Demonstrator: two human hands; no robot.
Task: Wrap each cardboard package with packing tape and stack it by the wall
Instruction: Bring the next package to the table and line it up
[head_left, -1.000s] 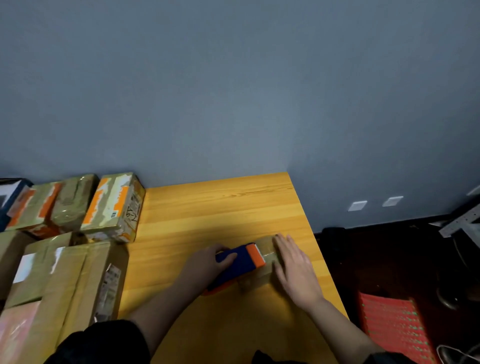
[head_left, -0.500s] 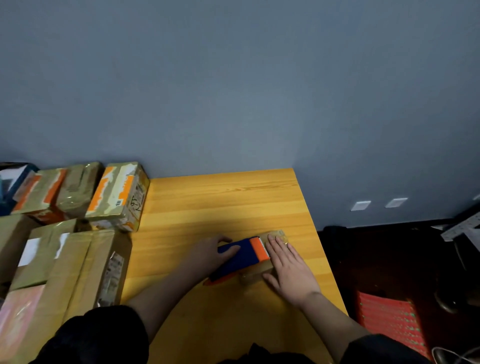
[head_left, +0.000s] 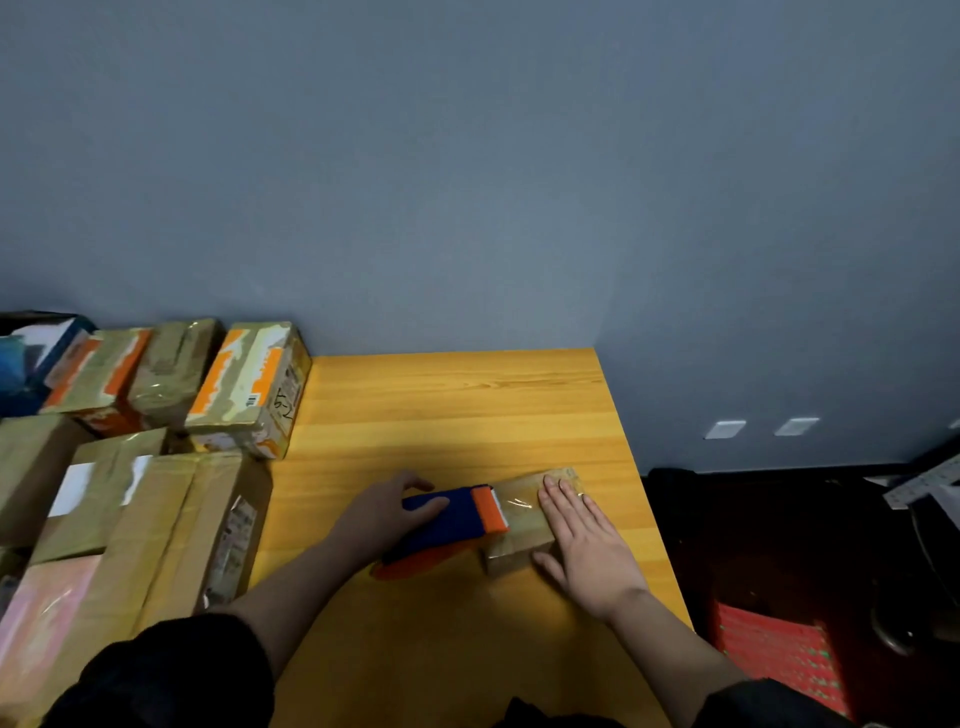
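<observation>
A small flat cardboard package (head_left: 522, 525) lies on the yellow wooden table (head_left: 457, 415), near its right edge. My right hand (head_left: 584, 545) presses flat on the package's right half, fingers straight. My left hand (head_left: 387, 514) grips a blue and orange tape dispenser (head_left: 449, 522). The dispenser's orange head rests on the package's left end, and shiny clear tape covers the package top.
Several taped cardboard boxes (head_left: 249, 387) stand at the left against the grey wall (head_left: 467, 182), with larger boxes (head_left: 156, 525) in front of them. Off the table's right edge lies dark floor with a red mat (head_left: 779, 649).
The dispenser in my left hand has slid slightly left along the package, baring more taped top. My right hand stays flat on the package. The camera has tilted a little.
</observation>
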